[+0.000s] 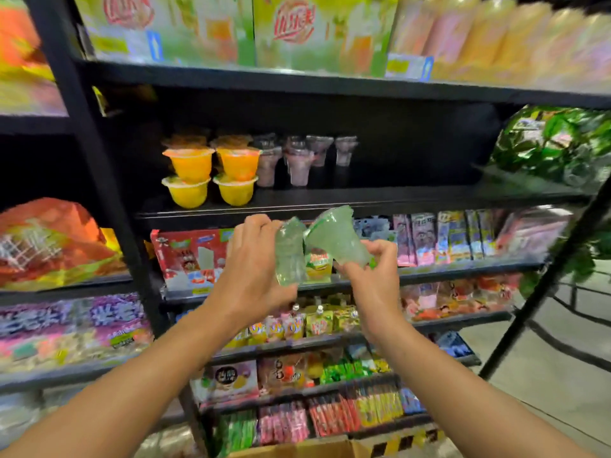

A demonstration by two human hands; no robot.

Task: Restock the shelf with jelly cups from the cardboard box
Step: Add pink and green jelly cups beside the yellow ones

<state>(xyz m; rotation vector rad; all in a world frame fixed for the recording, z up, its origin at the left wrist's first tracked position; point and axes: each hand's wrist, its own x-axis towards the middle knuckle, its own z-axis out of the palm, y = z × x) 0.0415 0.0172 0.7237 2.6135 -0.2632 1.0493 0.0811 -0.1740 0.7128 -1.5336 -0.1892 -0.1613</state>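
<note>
My left hand grips a green jelly cup held roughly upright. My right hand grips a second green jelly cup by its narrow base, tilted left so its wide top meets the first cup. Both cups hang in front of the black shelf, just below its front edge. On that shelf stand stacked orange and yellow jelly cups at the left and several pinkish tall cups beside them. The flap of the cardboard box shows at the bottom edge.
The shelf's right half is bare black board up to a green leafy bag. Lower shelves hold snack packets and pouches. Drink cartons fill the shelf above. A black upright post stands at the left.
</note>
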